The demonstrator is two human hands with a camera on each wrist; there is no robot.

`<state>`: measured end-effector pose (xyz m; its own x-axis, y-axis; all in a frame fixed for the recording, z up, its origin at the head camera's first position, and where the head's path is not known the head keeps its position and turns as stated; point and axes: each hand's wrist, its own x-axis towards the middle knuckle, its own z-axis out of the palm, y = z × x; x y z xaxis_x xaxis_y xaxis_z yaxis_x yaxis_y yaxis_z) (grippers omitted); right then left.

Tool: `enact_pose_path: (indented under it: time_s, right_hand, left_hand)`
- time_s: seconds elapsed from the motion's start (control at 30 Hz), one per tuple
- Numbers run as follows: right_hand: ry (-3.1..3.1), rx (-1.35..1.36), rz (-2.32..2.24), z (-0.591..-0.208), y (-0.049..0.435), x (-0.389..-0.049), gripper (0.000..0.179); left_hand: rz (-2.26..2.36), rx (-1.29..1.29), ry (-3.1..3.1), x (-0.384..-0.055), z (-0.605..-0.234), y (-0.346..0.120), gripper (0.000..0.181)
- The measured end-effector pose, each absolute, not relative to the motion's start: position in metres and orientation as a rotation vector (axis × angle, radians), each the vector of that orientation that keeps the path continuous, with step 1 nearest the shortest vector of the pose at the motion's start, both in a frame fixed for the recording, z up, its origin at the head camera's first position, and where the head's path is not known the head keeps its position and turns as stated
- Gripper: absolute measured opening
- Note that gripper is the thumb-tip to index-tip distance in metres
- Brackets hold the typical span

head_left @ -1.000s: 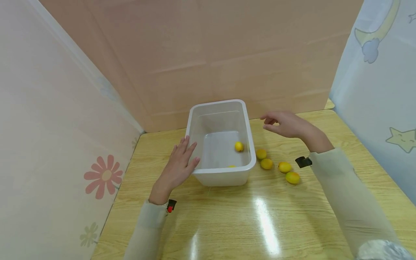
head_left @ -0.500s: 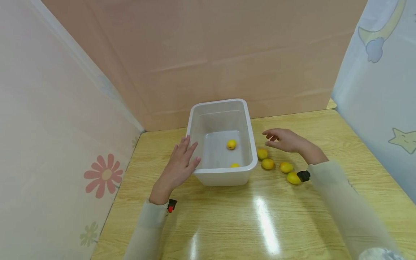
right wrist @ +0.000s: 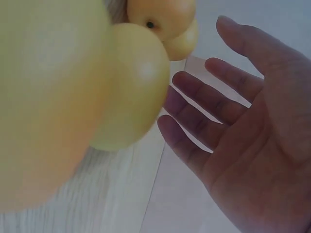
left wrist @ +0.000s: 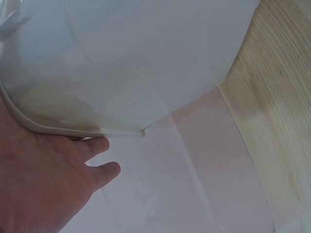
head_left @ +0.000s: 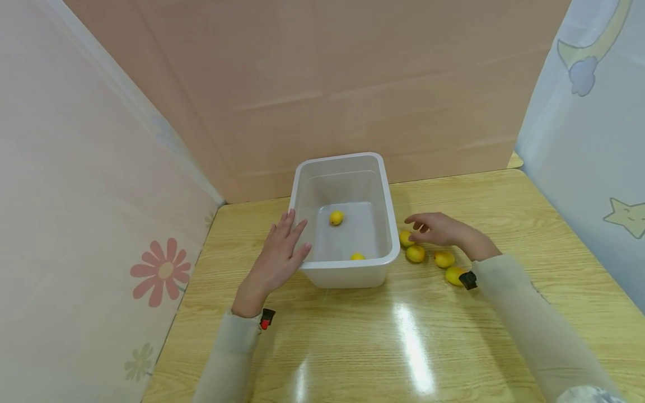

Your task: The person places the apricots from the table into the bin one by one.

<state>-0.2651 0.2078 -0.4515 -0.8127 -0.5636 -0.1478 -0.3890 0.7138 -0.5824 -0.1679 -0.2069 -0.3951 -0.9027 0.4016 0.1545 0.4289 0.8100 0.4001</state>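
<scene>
A pale plastic bin (head_left: pixel 347 263) stands on the table, and my left hand (head_left: pixel 276 254) rests with spread fingers on its left rim. Inside the bin lie a small yellow fruit (head_left: pixel 336 218) like a mango and, partly hidden by the near rim, another yellow fruit (head_left: pixel 358 256). Right of the bin my right hand (head_left: pixel 443 230) hovers above several similar fruits, its fingers relaxed and holding nothing. Its fingertips are over the farthest fruit (head_left: pixel 405 239). A second fruit (head_left: pixel 415 254) lies just nearer. In the right wrist view, the palm (right wrist: pixel 262 160) shows bare.
Two more yellow fruits, one (head_left: pixel 444 259) below the right hand and one (head_left: pixel 454 275) partly behind the black wrist strap (head_left: pixel 468 280), lie on the wooden table (head_left: pixel 363 341). A brown-pink backdrop (head_left: pixel 347 84) rises behind the bin, with printed sheets at both sides.
My right hand has come down and nearer, toward the fruits beside the bin. One fruit in the bin has rolled left. My left hand stays on the rim.
</scene>
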Motion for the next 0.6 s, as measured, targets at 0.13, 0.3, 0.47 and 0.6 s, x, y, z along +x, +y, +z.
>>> enact_pose_path:
  time_s: [0.13, 0.3, 0.47, 0.6]
  right_hand:
    - [2.577, -0.712, -0.765, -0.456, 0.207, -0.267, 0.054]
    - [2.565, -0.715, -0.729, -0.460, 0.204, -0.269, 0.053]
    - [2.553, -0.702, -0.716, -0.460, 0.201, -0.268, 0.052]
    - [2.560, -0.687, -0.694, -0.463, 0.200, -0.270, 0.050]
  left_hand:
    - [-0.669, -0.671, -2.928, -0.167, -0.394, -0.206, 0.063]
    - [-0.678, -0.659, -2.936, -0.167, -0.394, -0.206, 0.062]
    - [-0.686, -0.657, -2.938, -0.167, -0.395, -0.206, 0.061]
    - [-0.681, -0.658, -2.938, -0.167, -0.395, -0.206, 0.061]
